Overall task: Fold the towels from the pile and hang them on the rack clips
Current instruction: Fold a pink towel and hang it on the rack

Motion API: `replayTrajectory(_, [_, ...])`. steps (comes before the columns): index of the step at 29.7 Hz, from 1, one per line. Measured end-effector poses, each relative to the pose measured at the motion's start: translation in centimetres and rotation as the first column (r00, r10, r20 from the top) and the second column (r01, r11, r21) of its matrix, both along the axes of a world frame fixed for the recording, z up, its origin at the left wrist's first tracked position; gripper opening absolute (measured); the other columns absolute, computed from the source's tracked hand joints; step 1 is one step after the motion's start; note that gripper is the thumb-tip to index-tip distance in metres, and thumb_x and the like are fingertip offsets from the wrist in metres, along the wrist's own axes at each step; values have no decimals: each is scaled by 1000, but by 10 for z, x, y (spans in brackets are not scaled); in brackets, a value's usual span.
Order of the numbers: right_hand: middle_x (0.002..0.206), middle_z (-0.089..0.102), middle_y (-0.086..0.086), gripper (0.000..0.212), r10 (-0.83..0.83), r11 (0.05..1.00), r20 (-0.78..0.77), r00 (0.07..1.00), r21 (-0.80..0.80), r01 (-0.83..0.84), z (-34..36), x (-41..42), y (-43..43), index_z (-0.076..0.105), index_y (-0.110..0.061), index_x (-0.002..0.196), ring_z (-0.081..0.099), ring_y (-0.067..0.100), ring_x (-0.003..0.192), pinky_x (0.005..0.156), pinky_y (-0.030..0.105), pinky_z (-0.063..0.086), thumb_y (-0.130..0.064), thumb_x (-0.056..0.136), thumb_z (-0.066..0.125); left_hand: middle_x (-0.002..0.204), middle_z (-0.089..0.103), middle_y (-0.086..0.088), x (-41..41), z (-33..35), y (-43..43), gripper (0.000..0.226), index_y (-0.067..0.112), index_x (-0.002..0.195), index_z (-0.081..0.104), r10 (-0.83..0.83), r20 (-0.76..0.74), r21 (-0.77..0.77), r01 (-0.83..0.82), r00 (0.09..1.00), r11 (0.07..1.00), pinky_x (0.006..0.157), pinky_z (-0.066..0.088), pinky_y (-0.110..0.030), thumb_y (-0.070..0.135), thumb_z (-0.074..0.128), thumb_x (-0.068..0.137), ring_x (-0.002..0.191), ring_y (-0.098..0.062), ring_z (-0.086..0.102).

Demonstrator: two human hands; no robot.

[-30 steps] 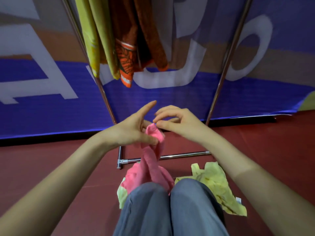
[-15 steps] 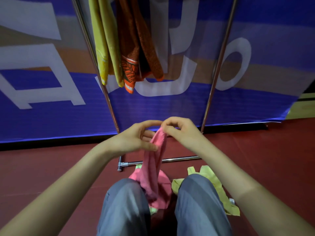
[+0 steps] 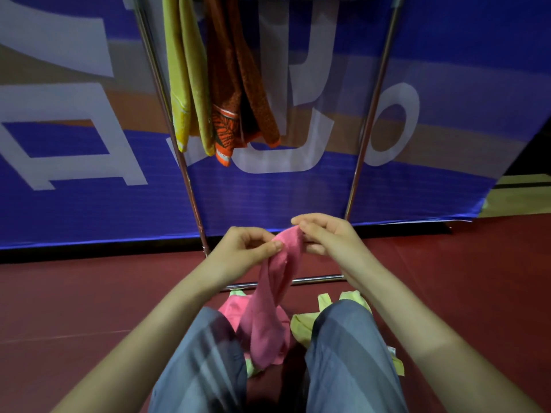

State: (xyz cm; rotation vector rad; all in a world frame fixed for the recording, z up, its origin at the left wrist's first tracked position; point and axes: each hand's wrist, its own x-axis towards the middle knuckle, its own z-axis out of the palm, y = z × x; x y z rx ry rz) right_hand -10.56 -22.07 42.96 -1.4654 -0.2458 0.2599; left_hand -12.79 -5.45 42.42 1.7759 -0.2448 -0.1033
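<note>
Behind everything hangs a large blue banner with big white letters and a brown stripe (image 3: 74, 180), and under it lies a dark red floor (image 3: 74, 293). At the left a slanted leg of the shiny metal rack (image 3: 167, 114) goes down to the floor. Just to the right of this leg a yellow terry towel (image 3: 186, 76) hangs down in long folds, and beside it hangs an orange patterned towel with a lighter band near its end (image 3: 235, 93); the clips that hold them are outside the view. Lower, the person's left hand (image 3: 241, 254) has its thumb and fingers pressed together on the upper edge of a pink towel (image 3: 268, 302). This pink towel is lifted in front of the person, and it hangs in a twisted strip down between the two knees in grey trousers (image 3: 205, 353), where its lower end rests on the floor. The right hand (image 3: 331, 236) pinches the same upper edge, very near to the left one, with the fingers curled. Behind the hands the low horizontal bar of the rack is near the floor. Farther right, a pale yellow-green cloth (image 3: 301, 326) lies crumpled on the floor, partly hidden by the right knee.
</note>
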Motion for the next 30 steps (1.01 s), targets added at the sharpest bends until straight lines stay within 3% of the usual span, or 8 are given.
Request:
replayTrajectory(3, [72,63,-5,12,41,996,18,999,-75,-39,3,-7,-3,63,-10,94,61,-6,58,55,7,47,-7,87,52,47,61,12,-5,5,-3,21,10,66,61,1,19,-22,0,1000,1000,55,42,-7,1,55,83,50,5,52])
replayTrajectory(8, [49,63,-12,23,45,995,17,999,-86,-43,3,-15,-3,61,-13,72,58,-5,50,53,7,46,-2,88,50,44,55,13,-7,3,-5,25,10,63,54,-10,17,-8,10,1000,1000,51,36,-5,3,51,87,45,6,46])
replayTrajectory(15, [56,62,-7,20,-73,997,41,996,13,73,11,-15,-3,60,-11,75,55,-1,51,51,9,46,-7,89,48,69,40,-2,-14,-26,4,59,-4,71,48,-6,93,192,-12,996,981,62,33,-28,55,42,77,66,-11,38])
replayTrajectory(18, [73,61,4,18,-152,988,48,987,21,151,17,-6,-13,62,-12,77,58,4,62,60,13,51,-10,90,49,59,41,15,-15,-33,16,36,12,65,47,31,127,252,-63,991,966,58,32,-23,44,42,82,59,-2,36])
replayTrajectory(21, [76,65,1,18,-199,980,56,978,9,199,25,1,-23,64,-14,78,61,6,68,63,12,53,-12,89,50,54,47,14,-12,-29,27,29,20,63,49,27,185,370,-95,982,924,55,32,-17,40,40,82,54,-2,40])
replayTrajectory(24, [72,68,-3,18,-220,974,79,972,-29,223,29,5,-28,65,-15,77,63,5,68,62,14,53,-14,89,51,62,56,3,-8,-23,29,25,13,76,57,-48,325,645,-185,944,741,61,36,-28,31,45,89,60,-13,49])
replayTrajectory(26, [65,69,-6,18,-241,969,83,967,-27,244,32,8,-30,65,-16,76,65,3,66,61,15,52,-15,89,52,80,67,-8,-5,-21,27,18,9,91,62,-70,358,699,-217,931,681,67,40,-32,19,47,90,72,-23,58])
replayTrajectory(30, [77,70,-4,19,-240,968,120,963,-40,246,43,12,-41,66,-17,80,65,5,78,72,19,53,-18,90,50,76,63,3,-2,-24,28,13,10,84,65,14,152,429,-79,988,900,66,40,-10,10,52,87,62,6,53])
